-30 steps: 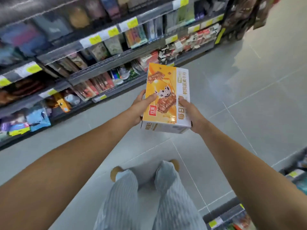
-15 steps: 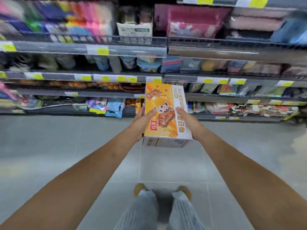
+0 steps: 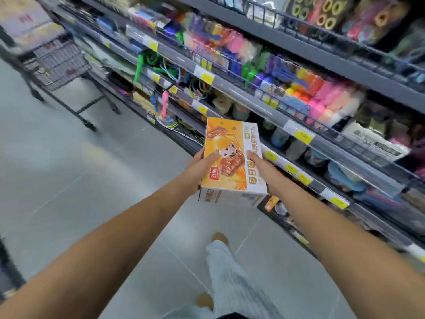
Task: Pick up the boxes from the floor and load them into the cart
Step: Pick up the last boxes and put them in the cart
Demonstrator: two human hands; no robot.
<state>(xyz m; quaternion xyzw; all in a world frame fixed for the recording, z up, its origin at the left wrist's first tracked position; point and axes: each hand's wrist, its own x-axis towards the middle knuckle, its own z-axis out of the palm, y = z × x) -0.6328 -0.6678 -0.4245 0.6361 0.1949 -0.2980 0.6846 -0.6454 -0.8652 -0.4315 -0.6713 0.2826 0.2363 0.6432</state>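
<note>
Closest to me, below both arms, I see a striped trouser leg (image 3: 230, 279) and a tan shoe (image 3: 220, 238) on the grey tiled floor (image 3: 92, 203). Both arms reach forward. My left hand (image 3: 200, 169) grips the left edge of the orange snack box (image 3: 232, 162), with the thumb laid flat across the printed top and the other fingers curled under, out of sight. My right hand (image 3: 262, 171) clamps the opposite edge the same way, thumb on top along the white strip, fingers hidden beneath. The snack box sits between the two hands, held up off the floor, its top face tilted toward me. Just beyond the hands and to their right runs store shelving (image 3: 253, 93) with yellow price tags and bright packaged goods, all blurred. Far off to the upper left of the left hand stands the black wire cart (image 3: 61, 63), well apart from the snack box.
</note>
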